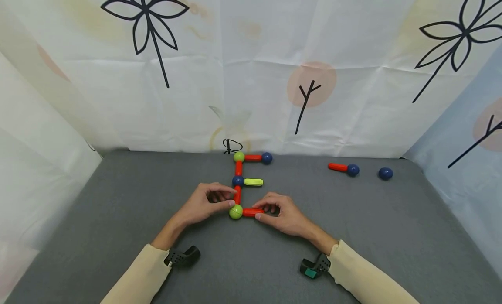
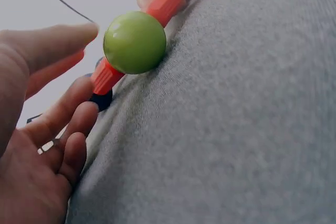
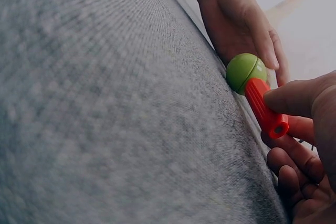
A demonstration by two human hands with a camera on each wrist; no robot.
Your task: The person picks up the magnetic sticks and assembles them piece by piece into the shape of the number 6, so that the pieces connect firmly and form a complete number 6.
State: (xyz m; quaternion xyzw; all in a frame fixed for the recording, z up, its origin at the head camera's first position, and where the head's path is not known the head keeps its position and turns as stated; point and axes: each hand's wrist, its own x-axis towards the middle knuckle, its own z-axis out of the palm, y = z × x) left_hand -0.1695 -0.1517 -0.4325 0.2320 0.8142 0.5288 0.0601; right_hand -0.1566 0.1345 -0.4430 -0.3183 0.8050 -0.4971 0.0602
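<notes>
Ball-and-rod toy pieces lie joined in an E-like shape. Its near corner is a green ball [image 1: 235,212], with a red rod [image 1: 251,212] running right from it. My right hand [image 1: 288,214] pinches that rod near its free end between thumb and fingers. Beside the ball, my left hand [image 1: 208,201] has its fingers loosely bent; its fingertips reach the upright red rod [image 2: 106,76], and a small gap shows between thumb and ball in the left wrist view. Further up are a blue ball [image 1: 238,181] with a yellow-green rod [image 1: 253,182], and another green ball [image 1: 239,157].
At the top, a red rod [image 1: 252,157] ends in a blue ball [image 1: 266,158]. Apart to the right lie a red rod [image 1: 337,167] joined to a blue ball [image 1: 353,170] and a single blue ball [image 1: 385,173]. A printed cloth [image 1: 259,112] hangs behind the grey table [image 1: 243,269].
</notes>
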